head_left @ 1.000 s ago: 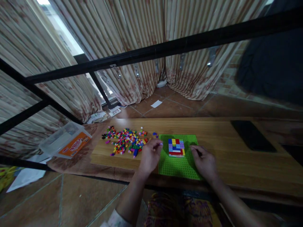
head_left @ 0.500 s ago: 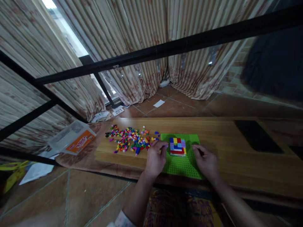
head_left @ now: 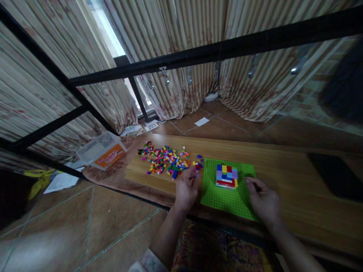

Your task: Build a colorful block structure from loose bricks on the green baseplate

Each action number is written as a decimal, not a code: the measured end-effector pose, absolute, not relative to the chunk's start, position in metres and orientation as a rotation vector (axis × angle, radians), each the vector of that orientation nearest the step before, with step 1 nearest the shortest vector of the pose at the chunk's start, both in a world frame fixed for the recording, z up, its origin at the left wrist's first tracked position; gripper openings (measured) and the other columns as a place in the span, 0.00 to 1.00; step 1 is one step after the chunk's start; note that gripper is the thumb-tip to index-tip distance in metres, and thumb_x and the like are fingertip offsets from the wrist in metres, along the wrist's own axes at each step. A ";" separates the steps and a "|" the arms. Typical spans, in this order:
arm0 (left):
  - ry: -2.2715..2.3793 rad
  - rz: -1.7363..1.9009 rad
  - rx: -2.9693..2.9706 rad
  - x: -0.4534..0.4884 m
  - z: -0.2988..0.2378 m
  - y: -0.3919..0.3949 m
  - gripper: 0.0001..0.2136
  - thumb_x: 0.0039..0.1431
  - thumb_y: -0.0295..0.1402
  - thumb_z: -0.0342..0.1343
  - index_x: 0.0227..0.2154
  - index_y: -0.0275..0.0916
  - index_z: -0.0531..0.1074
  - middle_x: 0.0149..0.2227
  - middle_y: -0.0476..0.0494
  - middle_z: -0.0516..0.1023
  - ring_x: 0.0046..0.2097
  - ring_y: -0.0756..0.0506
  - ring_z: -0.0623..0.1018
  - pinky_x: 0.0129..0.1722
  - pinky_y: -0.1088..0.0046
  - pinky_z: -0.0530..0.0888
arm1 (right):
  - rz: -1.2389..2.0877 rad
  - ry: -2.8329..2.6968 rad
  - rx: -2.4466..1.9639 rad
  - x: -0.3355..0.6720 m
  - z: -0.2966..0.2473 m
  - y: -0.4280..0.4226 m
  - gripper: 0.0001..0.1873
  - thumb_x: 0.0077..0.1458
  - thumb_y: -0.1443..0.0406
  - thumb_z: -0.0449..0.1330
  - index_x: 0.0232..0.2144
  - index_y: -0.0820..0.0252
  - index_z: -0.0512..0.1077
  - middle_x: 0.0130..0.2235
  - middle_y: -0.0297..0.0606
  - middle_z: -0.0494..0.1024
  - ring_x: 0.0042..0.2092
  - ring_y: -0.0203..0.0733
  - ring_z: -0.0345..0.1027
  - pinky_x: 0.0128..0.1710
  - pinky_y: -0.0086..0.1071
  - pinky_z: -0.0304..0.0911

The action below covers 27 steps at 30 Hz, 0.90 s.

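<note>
Curtains [head_left: 176, 30] hang behind the wooden surface [head_left: 283, 166], where a green baseplate [head_left: 218, 202] carries a block of coloured bricks [head_left: 227, 176]. The left hand [head_left: 185, 192] is at the right end of the loose pile [head_left: 163, 156], finger and thumb by a purple piece [head_left: 197, 175]; whether they grip it I cannot tell. The right hand [head_left: 265, 202] is curled beside the block, not touching it, its grip unclear. The step looks like piece-picking; the next move probably calls for a sure pinch.
</note>
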State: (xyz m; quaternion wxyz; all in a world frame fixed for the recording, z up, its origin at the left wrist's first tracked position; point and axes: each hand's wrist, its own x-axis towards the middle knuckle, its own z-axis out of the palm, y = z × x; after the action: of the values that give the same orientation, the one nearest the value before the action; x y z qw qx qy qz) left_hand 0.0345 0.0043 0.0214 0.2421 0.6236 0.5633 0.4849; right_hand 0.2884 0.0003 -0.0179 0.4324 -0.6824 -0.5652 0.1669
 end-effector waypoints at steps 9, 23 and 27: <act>1.757 1.184 1.953 0.023 0.014 -0.009 0.16 0.58 0.24 0.53 0.48 0.43 0.69 0.41 0.45 0.78 0.42 0.46 0.78 0.44 0.68 0.76 | 0.461 -1.386 -1.726 0.290 -0.018 -0.001 0.21 0.55 0.50 0.53 0.36 0.59 0.76 0.41 0.44 0.79 0.42 0.49 0.73 0.45 0.40 0.65; 1.911 1.203 1.968 -0.006 -0.003 -0.010 0.11 0.59 0.23 0.51 0.44 0.40 0.70 0.40 0.43 0.76 0.43 0.44 0.74 0.45 0.64 0.73 | 0.428 -1.322 -1.669 0.275 0.024 -0.005 0.20 0.54 0.51 0.56 0.36 0.60 0.76 0.38 0.44 0.79 0.41 0.47 0.73 0.45 0.40 0.65; 1.860 1.294 1.890 -0.007 -0.006 -0.011 0.12 0.59 0.22 0.50 0.44 0.40 0.70 0.41 0.43 0.76 0.45 0.44 0.74 0.46 0.65 0.73 | 0.463 -1.647 -1.369 0.228 0.068 0.011 0.16 0.56 0.54 0.55 0.36 0.57 0.76 0.38 0.39 0.79 0.39 0.41 0.72 0.42 0.34 0.66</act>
State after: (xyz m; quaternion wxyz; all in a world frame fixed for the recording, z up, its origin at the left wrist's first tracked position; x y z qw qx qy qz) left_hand -0.0067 -0.0107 -0.0059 0.0951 0.6376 0.6275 0.4366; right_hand 0.2279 0.0114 0.0677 0.4574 -0.5557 -0.6683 0.1879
